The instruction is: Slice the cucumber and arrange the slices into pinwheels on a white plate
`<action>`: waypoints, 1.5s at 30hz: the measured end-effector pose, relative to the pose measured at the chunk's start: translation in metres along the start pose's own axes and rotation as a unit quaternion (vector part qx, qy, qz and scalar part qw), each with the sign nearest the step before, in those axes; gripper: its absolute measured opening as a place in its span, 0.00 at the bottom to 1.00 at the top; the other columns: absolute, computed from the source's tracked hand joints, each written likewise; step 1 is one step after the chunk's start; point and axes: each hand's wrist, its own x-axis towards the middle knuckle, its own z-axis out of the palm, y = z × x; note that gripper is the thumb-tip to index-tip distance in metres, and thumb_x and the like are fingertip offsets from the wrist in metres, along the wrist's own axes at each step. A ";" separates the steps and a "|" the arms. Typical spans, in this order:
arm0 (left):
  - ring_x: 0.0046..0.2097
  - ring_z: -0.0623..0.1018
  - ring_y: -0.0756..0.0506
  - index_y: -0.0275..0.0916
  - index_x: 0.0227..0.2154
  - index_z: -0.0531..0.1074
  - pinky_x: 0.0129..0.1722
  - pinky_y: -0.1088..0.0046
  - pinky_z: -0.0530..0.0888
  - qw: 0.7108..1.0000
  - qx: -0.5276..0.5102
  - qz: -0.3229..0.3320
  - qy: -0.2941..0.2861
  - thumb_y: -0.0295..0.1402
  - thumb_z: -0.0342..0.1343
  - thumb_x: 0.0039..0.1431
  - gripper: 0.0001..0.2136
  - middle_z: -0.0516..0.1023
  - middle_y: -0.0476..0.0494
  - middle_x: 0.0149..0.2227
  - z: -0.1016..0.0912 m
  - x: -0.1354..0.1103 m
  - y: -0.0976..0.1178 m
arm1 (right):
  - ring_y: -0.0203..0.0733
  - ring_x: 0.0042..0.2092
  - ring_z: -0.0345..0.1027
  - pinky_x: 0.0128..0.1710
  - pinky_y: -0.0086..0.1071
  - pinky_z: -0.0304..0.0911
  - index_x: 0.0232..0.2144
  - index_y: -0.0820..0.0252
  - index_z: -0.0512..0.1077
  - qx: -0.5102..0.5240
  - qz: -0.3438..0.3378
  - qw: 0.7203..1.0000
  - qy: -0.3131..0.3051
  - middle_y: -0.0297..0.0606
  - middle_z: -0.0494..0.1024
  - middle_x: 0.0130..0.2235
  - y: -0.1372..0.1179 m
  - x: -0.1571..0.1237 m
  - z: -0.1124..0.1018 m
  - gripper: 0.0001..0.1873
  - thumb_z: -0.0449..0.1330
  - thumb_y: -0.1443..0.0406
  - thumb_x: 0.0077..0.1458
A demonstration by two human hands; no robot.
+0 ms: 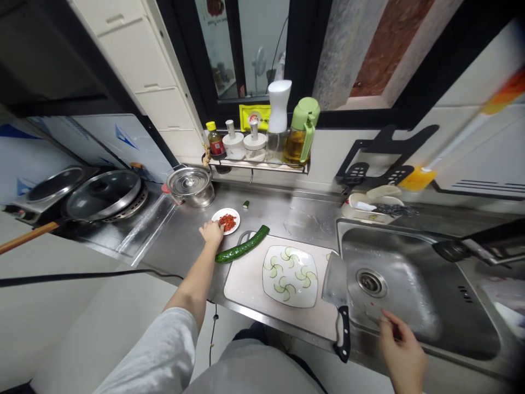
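My left hand (pixel 212 232) reaches out to the rim of a small white dish (pixel 233 214) of chopped red chili (pixel 227 221); its fingers curl at the dish's edge, and I cannot see whether they grip it. A whole cucumber (pixel 243 244) lies just right of that hand, across the corner of a pale cutting board (pixel 246 279). On the board sits a white square plate (pixel 290 273) with cucumber slices laid in pinwheel shapes. A cleaver (pixel 337 290) rests on the board's right end. My right hand (pixel 400 347) hovers at the sink's front edge, fingers loosely curled, holding nothing visible.
A steel sink (pixel 410 284) fills the right. A lidded steel pot (pixel 192 185) and a wok with glass lid (pixel 104 194) on the stove stand at left. A shelf (pixel 262 162) holds bottles and an oil dispenser (pixel 302 131). A cucumber end (pixel 245 204) lies on the counter.
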 end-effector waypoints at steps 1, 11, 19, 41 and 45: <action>0.50 0.70 0.35 0.44 0.39 0.76 0.48 0.55 0.60 1.000 0.001 0.005 0.002 0.44 0.47 0.60 0.16 0.74 0.36 0.47 0.000 -0.002 0.000 | 0.43 0.24 0.64 0.26 0.36 0.60 0.37 0.67 0.77 0.001 -0.001 1.000 0.003 0.40 0.73 0.22 0.001 0.000 0.001 0.33 0.52 0.48 0.39; 0.49 0.71 0.37 0.44 0.40 0.76 0.48 0.57 0.61 1.000 -0.005 0.013 0.004 0.41 0.46 0.59 0.15 0.75 0.37 0.46 -0.003 -0.004 0.006 | 0.46 0.26 0.67 0.27 0.35 0.61 0.35 0.64 0.76 -0.015 -0.006 1.000 -0.017 0.42 0.75 0.24 -0.001 0.001 -0.001 0.30 0.52 0.48 0.39; 0.51 0.71 0.33 0.40 0.31 0.76 0.52 0.51 0.57 0.992 -0.116 -0.040 -0.004 0.40 0.52 0.53 0.12 0.76 0.33 0.46 -0.001 0.004 0.012 | 0.46 0.26 0.69 0.27 0.36 0.63 0.32 0.64 0.77 0.008 -0.038 0.999 -0.019 0.44 0.77 0.25 0.004 0.002 0.000 0.30 0.52 0.47 0.38; 0.25 0.72 0.55 0.35 0.31 0.71 0.22 0.82 0.65 0.698 -0.698 -0.112 -0.114 0.37 0.54 0.55 0.09 0.77 0.43 0.31 -0.036 -0.053 0.048 | 0.39 0.25 0.65 0.27 0.31 0.62 0.34 0.64 0.76 0.071 -0.115 0.989 -0.057 0.40 0.76 0.26 -0.057 -0.009 0.016 0.26 0.52 0.49 0.47; 0.26 0.71 0.56 0.37 0.30 0.70 0.23 0.83 0.66 0.521 -0.814 -0.061 -0.248 0.36 0.60 0.52 0.08 0.75 0.48 0.30 -0.048 -0.108 0.076 | 0.39 0.27 0.66 0.29 0.32 0.63 0.33 0.61 0.75 0.136 -0.214 0.961 -0.113 0.39 0.77 0.29 -0.119 -0.030 0.032 0.18 0.53 0.53 0.53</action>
